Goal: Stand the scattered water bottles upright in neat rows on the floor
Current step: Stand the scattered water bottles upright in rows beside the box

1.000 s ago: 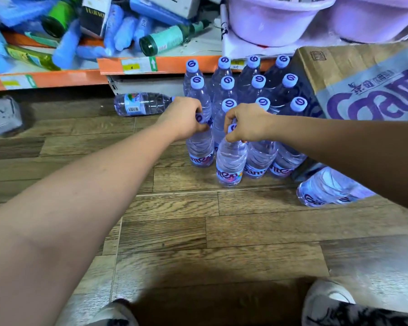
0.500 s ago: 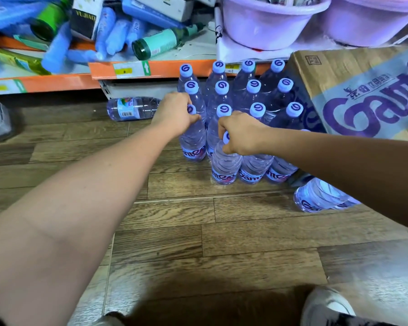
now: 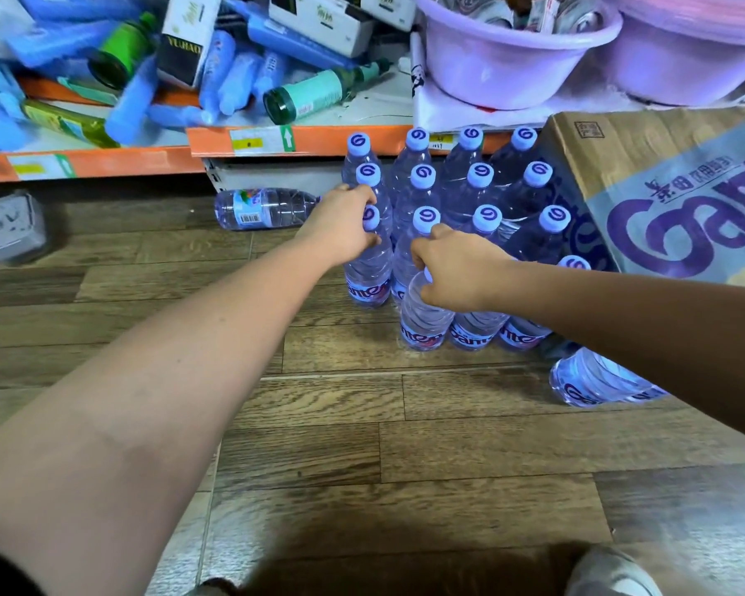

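Note:
Several clear water bottles with pale blue caps stand upright in rows on the wooden floor below the shelf. My left hand grips the neck of the front bottle of the left column. My right hand grips the top of the nearest bottle, which stands one step in front of the others; its cap is hidden under my fingers. One bottle lies on its side to the left of the rows. Another lies on its side at the right, partly under my right forearm.
A tilted cardboard box with purple lettering leans right of the rows. Behind runs an orange-edged shelf piled with green bottles and blue packs, plus lilac basins. A grey plastic container sits at the far left. My shoes show at the bottom edge.
Both hands stay on the same two bottle tops. The left-hand bottle has slid back toward the left column, and the bottle under my right hand has shifted slightly closer to the rows.

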